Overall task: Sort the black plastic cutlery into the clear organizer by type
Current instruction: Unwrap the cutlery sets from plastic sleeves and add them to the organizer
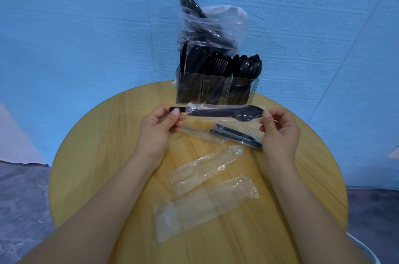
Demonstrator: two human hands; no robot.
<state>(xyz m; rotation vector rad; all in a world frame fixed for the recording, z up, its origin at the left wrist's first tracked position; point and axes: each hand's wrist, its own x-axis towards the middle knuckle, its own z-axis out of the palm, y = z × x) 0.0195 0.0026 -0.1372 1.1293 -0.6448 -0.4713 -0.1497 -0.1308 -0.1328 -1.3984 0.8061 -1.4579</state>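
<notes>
A clear organizer point(216, 93) with three compartments stands at the far side of the round wooden table point(90, 155): knives on the left, forks in the middle, spoons on the right. Just in front of it I hold a wrapped black cutlery set point(226, 111) level, spoon bowl to the right. My left hand point(160, 127) pinches the handle end, which sticks out of the wrapper. My right hand point(278, 129) pinches the wrapper at the spoon end. Another wrapped cutlery set point(235, 135) lies on the table under my hands.
A clear plastic bag point(211, 26) full of black cutlery stands behind the organizer against the blue wall. Two empty clear wrappers point(203, 168) point(205, 205) lie on the table between my forearms. Grey floor lies to both sides.
</notes>
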